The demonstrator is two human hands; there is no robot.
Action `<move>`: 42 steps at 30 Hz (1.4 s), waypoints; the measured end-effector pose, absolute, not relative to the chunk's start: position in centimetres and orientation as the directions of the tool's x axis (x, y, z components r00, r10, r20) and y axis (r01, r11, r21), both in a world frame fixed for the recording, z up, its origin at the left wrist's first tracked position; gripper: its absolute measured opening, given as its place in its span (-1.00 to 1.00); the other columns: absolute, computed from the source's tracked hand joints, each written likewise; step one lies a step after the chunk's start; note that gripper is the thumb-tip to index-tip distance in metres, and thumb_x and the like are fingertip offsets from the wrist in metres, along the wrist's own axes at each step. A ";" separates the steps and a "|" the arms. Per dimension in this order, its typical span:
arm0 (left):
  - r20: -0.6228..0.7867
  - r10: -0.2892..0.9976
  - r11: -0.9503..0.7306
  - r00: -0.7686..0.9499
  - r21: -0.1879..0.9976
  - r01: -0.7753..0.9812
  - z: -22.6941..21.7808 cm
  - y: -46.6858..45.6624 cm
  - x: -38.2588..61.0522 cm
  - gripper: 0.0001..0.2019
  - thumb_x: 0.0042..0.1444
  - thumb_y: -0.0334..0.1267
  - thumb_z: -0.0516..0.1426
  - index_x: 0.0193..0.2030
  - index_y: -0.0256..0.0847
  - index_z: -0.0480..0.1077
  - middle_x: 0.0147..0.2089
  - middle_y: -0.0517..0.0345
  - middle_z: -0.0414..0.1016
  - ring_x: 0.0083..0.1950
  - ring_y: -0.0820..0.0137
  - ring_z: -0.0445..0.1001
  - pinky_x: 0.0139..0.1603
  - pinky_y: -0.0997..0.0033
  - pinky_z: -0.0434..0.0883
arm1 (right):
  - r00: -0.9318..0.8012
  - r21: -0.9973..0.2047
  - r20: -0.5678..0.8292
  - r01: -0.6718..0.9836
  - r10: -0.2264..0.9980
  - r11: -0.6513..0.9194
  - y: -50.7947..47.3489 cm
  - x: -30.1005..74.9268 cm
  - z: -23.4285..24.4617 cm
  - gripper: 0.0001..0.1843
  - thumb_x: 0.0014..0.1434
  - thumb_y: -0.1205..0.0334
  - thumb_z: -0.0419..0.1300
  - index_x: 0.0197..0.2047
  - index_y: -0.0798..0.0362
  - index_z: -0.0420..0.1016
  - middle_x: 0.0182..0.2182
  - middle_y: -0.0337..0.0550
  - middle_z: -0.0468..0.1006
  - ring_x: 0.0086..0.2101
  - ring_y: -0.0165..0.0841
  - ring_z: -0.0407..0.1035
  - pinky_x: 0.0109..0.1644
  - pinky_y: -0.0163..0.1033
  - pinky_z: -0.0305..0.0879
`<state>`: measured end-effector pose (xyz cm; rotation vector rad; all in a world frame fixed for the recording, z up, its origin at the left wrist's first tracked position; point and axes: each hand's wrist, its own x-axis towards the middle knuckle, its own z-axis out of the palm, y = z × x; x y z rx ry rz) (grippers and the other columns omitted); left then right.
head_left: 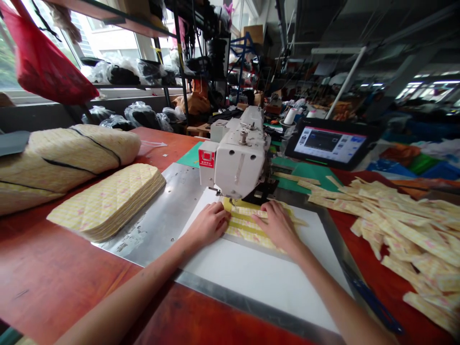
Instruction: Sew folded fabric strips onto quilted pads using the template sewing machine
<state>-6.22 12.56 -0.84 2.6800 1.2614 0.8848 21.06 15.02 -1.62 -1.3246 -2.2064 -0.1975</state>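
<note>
Beneath the head of a white sewing machine (242, 165) lies a yellow template (235, 224) on a white plate (247, 282). Pale yellow patterned fabric strips run across it, the upper fabric strip (246, 211) close to the needle area. My left hand (211, 223) is closed, its curled fingers at the left ends of the strips. My right hand (278, 224) bends over the right part of the upper strip, thumb on the near side and fingers on the far side. Its palm hides part of the template.
Left of the machine sit a stack of quilted pieces (108, 199) and a big quilted bundle tied with black cord (79, 155). To the right are a heap of loose strips (409, 230), dark blue scissors (373, 299) and a lit control screen (328, 143).
</note>
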 end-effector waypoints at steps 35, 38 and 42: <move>0.578 0.801 -0.597 0.154 0.756 0.267 1.7 9.1 -4.5 -0.90 0.33 -0.25 0.21 -0.16 -0.21 0.52 -0.24 0.10 0.60 -0.25 0.39 0.53 -0.16 0.40 0.47 | -0.257 -0.953 0.298 -0.030 0.919 0.301 11.7 14.5 0.0 -0.76 0.17 0.00 0.41 -0.25 0.00 0.65 -0.24 -0.11 0.64 -0.20 -0.26 0.53 -0.12 -0.21 0.48; 0.528 0.831 -0.555 0.175 0.806 0.204 1.7 9.6 -4.4 -0.88 0.31 -0.25 0.21 -0.15 -0.24 0.53 -0.22 0.07 0.61 -0.25 0.39 0.52 -0.17 0.41 0.45 | -0.273 -0.979 0.204 -0.076 0.940 0.190 11.7 14.4 -0.1 -0.73 0.14 0.01 0.45 -0.21 0.00 0.64 -0.32 -0.17 0.64 -0.30 -0.33 0.51 -0.20 -0.27 0.45; 0.456 0.876 -0.475 0.159 0.872 0.115 1.2 10.0 -4.4 -0.87 0.28 -0.23 0.23 -0.22 -0.27 0.51 -0.25 0.05 0.58 -0.24 0.37 0.51 -0.16 0.41 0.44 | -0.263 -0.974 0.195 -0.165 0.945 0.156 11.6 14.2 -0.2 -0.75 0.13 0.06 0.47 -0.20 -0.02 0.60 -0.28 -0.22 0.63 -0.25 -0.36 0.51 -0.16 -0.32 0.44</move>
